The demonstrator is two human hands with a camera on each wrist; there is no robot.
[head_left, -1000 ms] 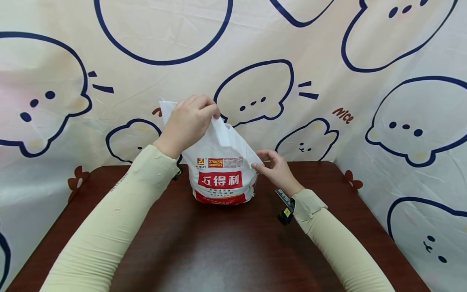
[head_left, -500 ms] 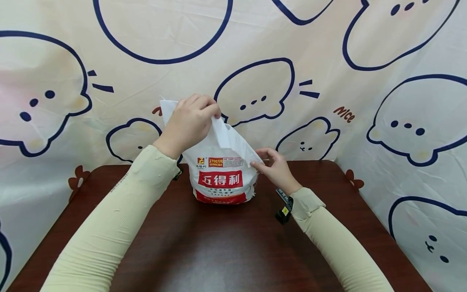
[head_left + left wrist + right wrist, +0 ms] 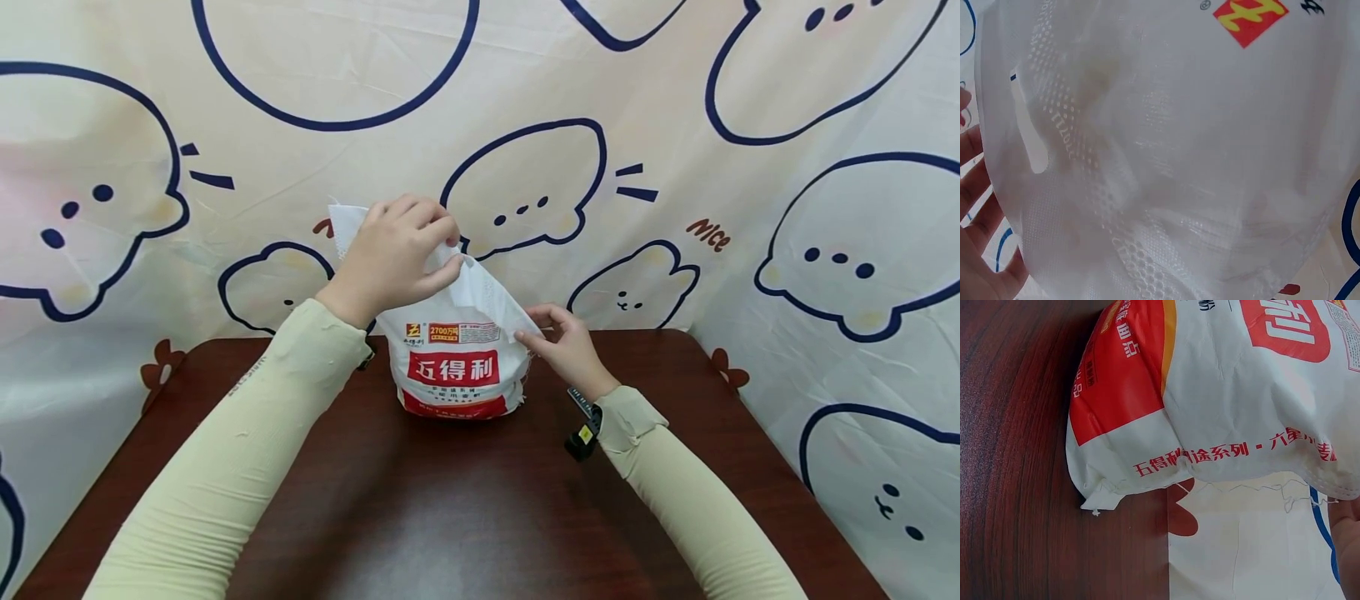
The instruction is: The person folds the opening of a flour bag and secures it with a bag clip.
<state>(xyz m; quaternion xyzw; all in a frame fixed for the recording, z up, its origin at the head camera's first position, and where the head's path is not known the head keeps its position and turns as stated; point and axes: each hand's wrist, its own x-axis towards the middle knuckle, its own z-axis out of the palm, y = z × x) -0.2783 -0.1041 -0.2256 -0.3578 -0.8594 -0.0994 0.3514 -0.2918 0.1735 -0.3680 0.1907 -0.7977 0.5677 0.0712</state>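
on my feed the left hand (image 3: pixel 397 254) is loose, thumb spread from the fingers, at the top edge of a white bag (image 3: pixel 453 367). the right hand (image 3: pixel 566 346) pinches the bag's upper right corner between thumb and finger. i see the bag upright near the table's far edge, creased above, rounder below, with red panels, white lettering and loose thread (image 3: pixel 1288 500) trailing along one edge. under it the table (image 3: pixel 450 500) is dark reddish brown, wood-grained, with a soft shine. around its back and sides hangs a pale, wrinkled cloth (image 3: pixel 525 67) printed with navy-outlined cartoon animals, brown flowers and the word "nice".
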